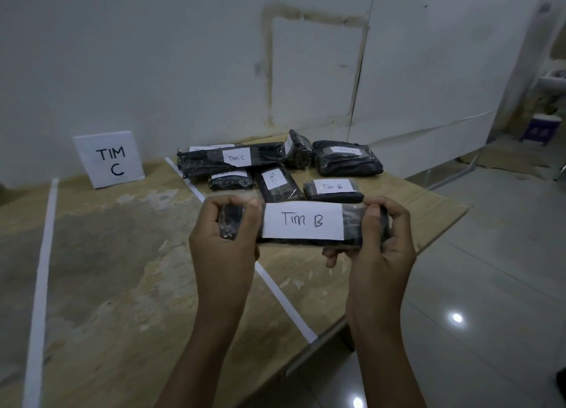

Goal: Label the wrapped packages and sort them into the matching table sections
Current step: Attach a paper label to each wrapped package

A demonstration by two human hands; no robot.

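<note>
A black wrapped package (301, 222) with a white label reading "Tim B" is held level above the table. My left hand (225, 239) grips its left end and my right hand (378, 239) grips its right end. Behind it lies a pile of several black wrapped packages: a long one labelled "Tim C" (232, 159), a smaller one labelled "Tim B" (333, 190), and others (347, 161) whose labels I cannot read. A white sign reading "TIM C" (108, 159) stands against the wall at the back left.
The wooden table (122, 270) is split by white tape strips (41, 285), one on the left and one running diagonally (284, 300) under my hands. The table's right edge drops to a tiled floor (474, 285). A wall stands close behind.
</note>
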